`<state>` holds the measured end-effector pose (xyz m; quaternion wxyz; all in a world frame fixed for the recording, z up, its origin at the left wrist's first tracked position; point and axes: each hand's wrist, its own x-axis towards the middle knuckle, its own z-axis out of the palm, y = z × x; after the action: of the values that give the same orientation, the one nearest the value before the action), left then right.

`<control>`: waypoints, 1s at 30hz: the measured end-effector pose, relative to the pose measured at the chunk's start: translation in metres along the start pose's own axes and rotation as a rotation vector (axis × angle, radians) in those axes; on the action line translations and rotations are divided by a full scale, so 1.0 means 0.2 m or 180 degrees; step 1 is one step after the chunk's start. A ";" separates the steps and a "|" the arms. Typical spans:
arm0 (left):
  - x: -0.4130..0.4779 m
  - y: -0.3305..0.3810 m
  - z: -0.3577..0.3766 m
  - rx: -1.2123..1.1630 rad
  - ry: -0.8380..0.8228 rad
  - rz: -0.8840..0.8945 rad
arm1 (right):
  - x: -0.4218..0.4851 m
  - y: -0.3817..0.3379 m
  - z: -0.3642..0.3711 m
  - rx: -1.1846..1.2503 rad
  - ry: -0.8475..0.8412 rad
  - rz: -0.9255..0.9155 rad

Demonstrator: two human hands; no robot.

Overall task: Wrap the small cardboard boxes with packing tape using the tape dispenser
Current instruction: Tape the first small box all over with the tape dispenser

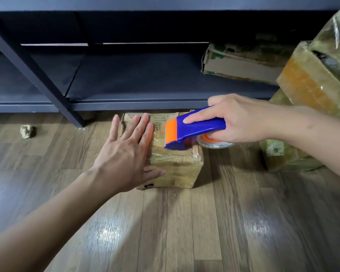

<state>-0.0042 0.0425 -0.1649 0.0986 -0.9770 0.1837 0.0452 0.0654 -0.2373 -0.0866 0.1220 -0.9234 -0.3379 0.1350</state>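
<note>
Left hand (124,154) and dispenser (194,128) atop box (177,169)

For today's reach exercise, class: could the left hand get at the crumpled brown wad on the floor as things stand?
Probably yes. The left hand lies flat on the cardboard box, gripping nothing, and only bare floor lies between it and the wad.
</note>
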 end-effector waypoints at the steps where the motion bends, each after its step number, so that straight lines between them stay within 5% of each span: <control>1: 0.00 0.03 -0.01 -0.0008 0.0058 -0.0043 | 0.00 0.01 0.00 -0.0008 0.0023 0.0005; 24: 0.02 0.01 0.01 -0.0484 0.0025 -0.0035 | -0.13 0.13 -0.01 0.0333 0.0227 0.0026; 30: 0.13 0.15 -0.16 0.0066 -0.0057 -0.0083 | -0.15 0.19 0.06 0.0259 0.0173 0.0052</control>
<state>0.0100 0.0002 -0.1426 0.1109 -0.9778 0.1706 0.0507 0.0614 -0.2846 -0.1055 0.1674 -0.9237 -0.3212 0.1245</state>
